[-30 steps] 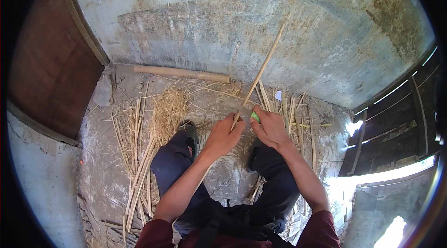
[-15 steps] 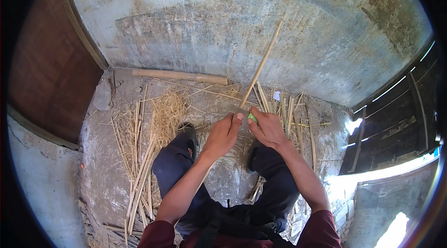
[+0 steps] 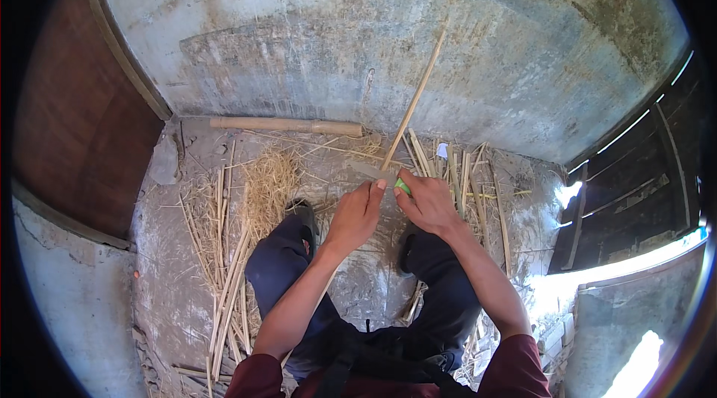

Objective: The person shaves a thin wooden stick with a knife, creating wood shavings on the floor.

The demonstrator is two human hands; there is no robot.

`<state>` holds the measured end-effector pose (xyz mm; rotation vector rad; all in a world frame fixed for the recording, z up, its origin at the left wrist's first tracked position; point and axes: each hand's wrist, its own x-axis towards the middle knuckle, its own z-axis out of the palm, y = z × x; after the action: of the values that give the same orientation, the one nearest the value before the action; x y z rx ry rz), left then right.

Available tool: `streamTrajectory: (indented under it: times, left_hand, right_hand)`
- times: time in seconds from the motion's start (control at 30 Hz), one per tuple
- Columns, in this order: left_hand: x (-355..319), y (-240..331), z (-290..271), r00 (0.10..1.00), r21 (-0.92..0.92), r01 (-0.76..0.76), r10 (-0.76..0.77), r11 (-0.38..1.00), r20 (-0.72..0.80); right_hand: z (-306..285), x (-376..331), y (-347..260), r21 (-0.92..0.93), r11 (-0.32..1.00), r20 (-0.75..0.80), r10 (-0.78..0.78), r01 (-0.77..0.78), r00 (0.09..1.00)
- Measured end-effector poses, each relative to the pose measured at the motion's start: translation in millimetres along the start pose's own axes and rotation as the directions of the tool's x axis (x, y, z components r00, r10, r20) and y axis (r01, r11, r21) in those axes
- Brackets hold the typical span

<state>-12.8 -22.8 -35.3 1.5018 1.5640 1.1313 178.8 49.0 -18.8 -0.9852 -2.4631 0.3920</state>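
My left hand [image 3: 353, 219] is closed around a long, thin bamboo strip [image 3: 415, 101]. The strip slants up and away to the right, and its lower part shows again beside my left forearm. In my right hand [image 3: 427, 204] is a knife [image 3: 367, 170] with a green handle, its fingers wrapped round the grip. The blade points left and lies across the strip just beyond my left thumb. Both hands are close together above the gap between my legs. The exact contact of the edge with the strip is too small to make out.
A thick bamboo pole [image 3: 287, 126] lies along the foot of the wall [image 3: 299, 47]. Pale shavings [image 3: 270, 181] are heaped beside my left foot. Split strips lie on the left [image 3: 228, 286] and right [image 3: 478, 189]. A brown door panel [image 3: 82, 107] stands at the left.
The knife blade shows broader and reaches farther left across the strip. The strip's top has shifted slightly left in view. Both hands keep their hold.
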Motion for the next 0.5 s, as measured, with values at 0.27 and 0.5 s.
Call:
streamTrajectory:
  times: [0.27,0.5]
  left_hand:
    - [4.5,-6.9,3.7,0.999,0.015,0.034,-0.034,0.999,0.016]
    - [4.6,-1.8,2.2,1.000,0.036,0.009,-0.009,0.999,0.003]
  right_hand:
    - [0.3,0.9,-0.4,-0.036,0.999,-0.007,0.020,-0.020,1.000]
    - [-0.7,1.0,-1.7,-0.080,0.997,-0.031,0.015,-0.018,0.999]
